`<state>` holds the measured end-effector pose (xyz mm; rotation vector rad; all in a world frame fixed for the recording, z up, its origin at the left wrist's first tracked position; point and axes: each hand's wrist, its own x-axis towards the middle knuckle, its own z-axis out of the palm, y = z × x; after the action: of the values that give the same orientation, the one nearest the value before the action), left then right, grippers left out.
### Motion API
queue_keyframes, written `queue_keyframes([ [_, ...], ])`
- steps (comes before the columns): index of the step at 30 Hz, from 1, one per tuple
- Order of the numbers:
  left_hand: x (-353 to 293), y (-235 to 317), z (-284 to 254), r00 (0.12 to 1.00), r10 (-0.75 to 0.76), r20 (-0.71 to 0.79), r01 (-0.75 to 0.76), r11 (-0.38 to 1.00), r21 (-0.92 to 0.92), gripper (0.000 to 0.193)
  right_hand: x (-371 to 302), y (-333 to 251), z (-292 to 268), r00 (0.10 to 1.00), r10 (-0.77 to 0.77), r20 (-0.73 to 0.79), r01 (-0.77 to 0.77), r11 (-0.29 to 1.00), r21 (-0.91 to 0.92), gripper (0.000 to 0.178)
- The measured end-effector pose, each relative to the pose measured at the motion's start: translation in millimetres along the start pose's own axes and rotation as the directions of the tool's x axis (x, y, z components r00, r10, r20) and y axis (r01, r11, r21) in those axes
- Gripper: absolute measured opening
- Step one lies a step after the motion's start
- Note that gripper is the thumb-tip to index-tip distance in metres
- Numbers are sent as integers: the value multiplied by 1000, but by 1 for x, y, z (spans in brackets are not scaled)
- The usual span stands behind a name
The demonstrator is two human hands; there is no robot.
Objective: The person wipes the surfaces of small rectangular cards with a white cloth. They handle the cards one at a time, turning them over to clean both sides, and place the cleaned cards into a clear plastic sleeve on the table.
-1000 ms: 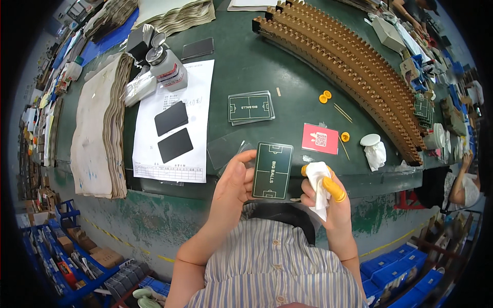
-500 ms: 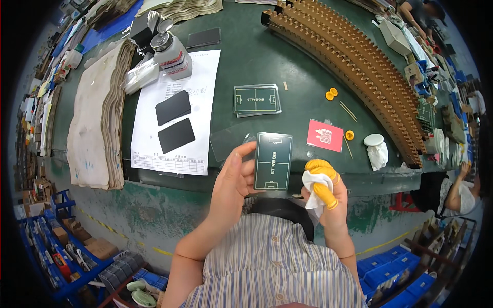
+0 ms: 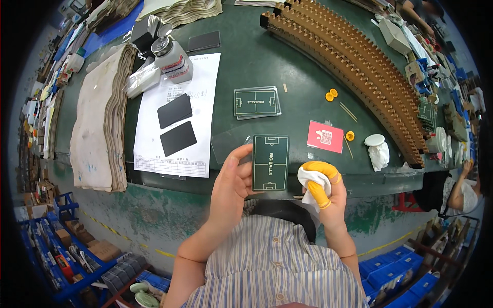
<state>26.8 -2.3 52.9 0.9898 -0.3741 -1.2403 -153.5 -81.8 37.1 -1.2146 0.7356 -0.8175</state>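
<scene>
Green card (image 3: 270, 162) held up over the near edge of the counter (image 3: 246, 56), its left side gripped by the fingers of the left hand (image 3: 231, 190); just beside it, the sheathed fingers of the right hand (image 3: 331, 197) pinch a white cloth (image 3: 308, 178). Beyond lie a card stack (image 3: 256, 102), pink card (image 3: 321, 132) and brown slotted racks (image 3: 328, 56). Counter green; blue bins (image 3: 391, 264) sit lower, at right.

Light was even and moderately bright. A soft sheen lay on the table (image 3: 303, 77). The card (image 3: 270, 163) was in focus (satisfactorily crisp); fisheye bowed the table edges, periphery blurred, darkening to black.
</scene>
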Motion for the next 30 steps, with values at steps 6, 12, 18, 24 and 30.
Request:
queue_keyframes([
  [6,-1,4,4,1000,-10,5,10,999,37,41,-3,-8,1,913,-399,86,388,785,-483,18],
  [12,-2,1,8,1000,24,10,-24,999,27,45,-3,-2,1,936,-342,85,336,792,-510,26],
  [18,1,1,6,998,62,-19,-61,998,33,48,8,3,2,903,-385,189,395,576,-716,50],
  [24,-3,-9,1,973,229,18,-225,937,267,32,8,-5,3,905,-385,179,395,608,-689,56],
  [30,-2,-1,-7,551,605,575,-629,-152,762,17,4,-9,-3,906,-418,65,389,763,-516,54],
])
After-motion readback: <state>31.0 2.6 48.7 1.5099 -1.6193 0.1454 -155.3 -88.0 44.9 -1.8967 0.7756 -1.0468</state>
